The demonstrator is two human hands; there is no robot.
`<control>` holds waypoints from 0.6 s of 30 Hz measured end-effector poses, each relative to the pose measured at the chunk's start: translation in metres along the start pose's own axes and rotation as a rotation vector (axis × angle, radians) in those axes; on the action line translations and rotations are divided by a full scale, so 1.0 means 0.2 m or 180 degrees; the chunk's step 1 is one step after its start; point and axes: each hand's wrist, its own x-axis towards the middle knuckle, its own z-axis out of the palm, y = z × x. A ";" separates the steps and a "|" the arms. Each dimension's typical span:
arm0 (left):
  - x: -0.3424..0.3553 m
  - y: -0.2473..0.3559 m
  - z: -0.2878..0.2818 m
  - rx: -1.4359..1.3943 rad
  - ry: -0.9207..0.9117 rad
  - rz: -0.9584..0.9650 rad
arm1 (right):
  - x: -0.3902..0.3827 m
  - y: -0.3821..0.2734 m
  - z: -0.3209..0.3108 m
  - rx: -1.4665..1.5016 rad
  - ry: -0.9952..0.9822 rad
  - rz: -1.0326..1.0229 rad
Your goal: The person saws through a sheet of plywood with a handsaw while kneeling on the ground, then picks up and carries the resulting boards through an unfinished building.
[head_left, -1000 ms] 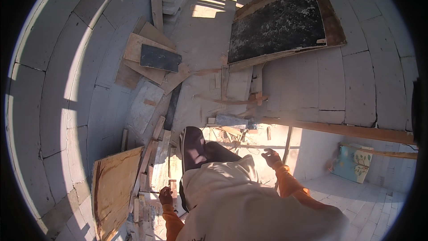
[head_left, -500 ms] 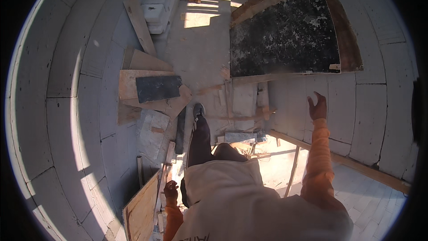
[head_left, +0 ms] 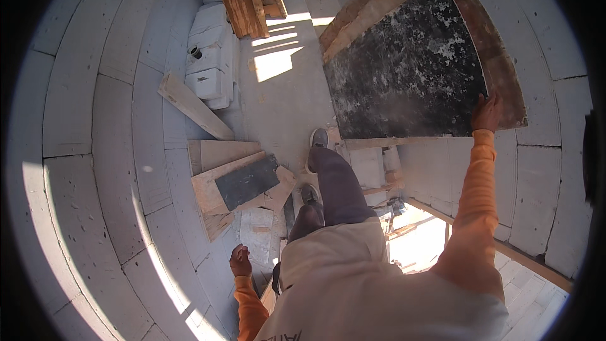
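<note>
A large black panel (head_left: 404, 69) with a scuffed, whitish-flecked face leans at the upper right against brown boards (head_left: 510, 82). At its lower right corner is my right hand (head_left: 486, 115), with the thumb on the black face and the fingers at the edge, partly over the brown board behind. How far the fingers reach behind the edge is hidden. Low on the left, beside my hip, hangs my left hand (head_left: 240, 261). It holds nothing, and its fingers are loosely bent and a little apart.
Wooden offcuts (head_left: 208, 155) and a small dark board (head_left: 247, 182) lie left of my feet. A plank (head_left: 196, 106) leans near white blocks (head_left: 208, 82). Brown timber (head_left: 240, 0) stands at the far end. Block walls (head_left: 82, 113) rise on both sides; a bright opening (head_left: 416, 240) lies lower right.
My right hand has moved from free air onto the corner of the black panel. I have stepped forward, and the view has turned slightly. My left hand still hangs low.
</note>
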 end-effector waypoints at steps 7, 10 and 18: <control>0.62 0.90 0.35 0.0560 -0.0309 0.0377 | 0.08 -0.10 0.14 -0.0248 0.0243 0.0330; 0.90 1.20 0.48 0.0689 -0.0700 0.0750 | 0.19 -0.23 0.13 -0.0466 0.0083 0.0685; 1.47 2.45 0.97 0.1041 -0.1262 0.1553 | 0.22 -0.31 0.20 -0.0829 -0.0402 0.1367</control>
